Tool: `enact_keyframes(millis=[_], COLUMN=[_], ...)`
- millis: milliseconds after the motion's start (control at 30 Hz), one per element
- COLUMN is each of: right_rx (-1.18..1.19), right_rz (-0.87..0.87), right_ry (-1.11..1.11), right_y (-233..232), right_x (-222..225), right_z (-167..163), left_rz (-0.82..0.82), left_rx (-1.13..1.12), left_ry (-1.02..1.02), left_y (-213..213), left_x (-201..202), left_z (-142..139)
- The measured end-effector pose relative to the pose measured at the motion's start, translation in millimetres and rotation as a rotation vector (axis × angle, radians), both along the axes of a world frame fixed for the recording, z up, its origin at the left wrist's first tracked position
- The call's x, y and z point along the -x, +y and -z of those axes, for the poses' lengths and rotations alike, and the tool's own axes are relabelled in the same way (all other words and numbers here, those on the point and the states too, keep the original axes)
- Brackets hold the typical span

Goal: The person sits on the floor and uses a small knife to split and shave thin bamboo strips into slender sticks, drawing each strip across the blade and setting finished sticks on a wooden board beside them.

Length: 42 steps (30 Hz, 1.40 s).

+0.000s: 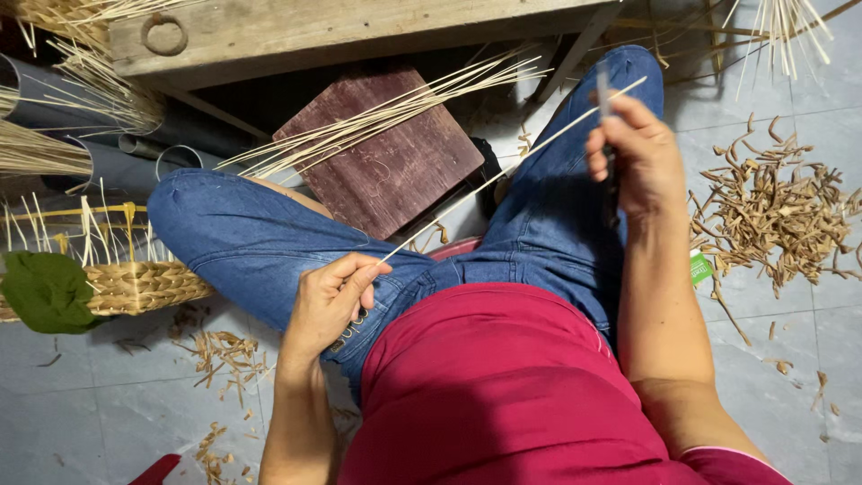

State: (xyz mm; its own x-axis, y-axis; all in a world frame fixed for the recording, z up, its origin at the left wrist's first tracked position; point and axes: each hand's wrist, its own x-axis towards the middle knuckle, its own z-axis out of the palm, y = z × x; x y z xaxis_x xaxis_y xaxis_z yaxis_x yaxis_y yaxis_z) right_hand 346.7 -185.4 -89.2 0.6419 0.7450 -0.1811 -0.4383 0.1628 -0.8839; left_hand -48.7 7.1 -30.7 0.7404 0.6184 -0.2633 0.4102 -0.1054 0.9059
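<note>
My left hand (328,301) pinched the near end of a thin pale strip (503,171) between thumb and fingers, resting on my left thigh. Strip ran up and right across my lap, tip ending near the right knee. My right hand (633,157) was closed around a knife (606,99), blade pointing up, pressed against the strip close to its far end. Hands were well apart, one at each end of the strip.

I sat on the tiled floor (108,395) in jeans, legs bent. Dark wooden board (386,153) lay between my knees, with a bundle of thin strips (377,117) across it. Pile of curled shavings (772,216) was on the floor to the right of my right arm, smaller scraps (224,355) by the left one. Half-woven basket (135,283) with upright stakes sat left of my left knee, a green leaf (45,292) against it. Wooden plank (341,27) with a metal ring (164,34) ran across the top, grey pipes (63,108) under it at left.
</note>
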Motion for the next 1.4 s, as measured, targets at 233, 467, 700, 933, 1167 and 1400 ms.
enact_keyframes(millis=[233,467,700,933,1167,1400], right_rx=[-0.116,0.086,0.072,0.111,0.1,0.086], right_rz=[0.058,-0.69,-0.7,-0.573,-0.568,-0.452], right_ry=[-0.055,-0.056,0.008,-0.01,0.005,-0.002], right_y=[-14.2,22.7,45.1,55.2,54.2,53.3], right_x=[-8.9,75.5,100.3,111.8,113.6,97.1], right_z=[-13.0,-42.0,-35.2,-34.0,-36.2,-32.1], left_rz=[-0.057,0.053,0.098,-0.042,-0.105,-0.101], left_rx=[0.232,0.435,0.465,-0.565,-0.098,-0.016], left_ry=[-0.131,-0.162,-0.139,-0.281,-0.149,-0.096], left_y=[1.9,-12.5,-16.7,-32.1,-29.8,-21.2], left_x=[0.1,-29.1,-43.4,-66.4,-71.5,-48.6], left_z=[13.2,30.8,23.6,5.9,7.1,10.4])
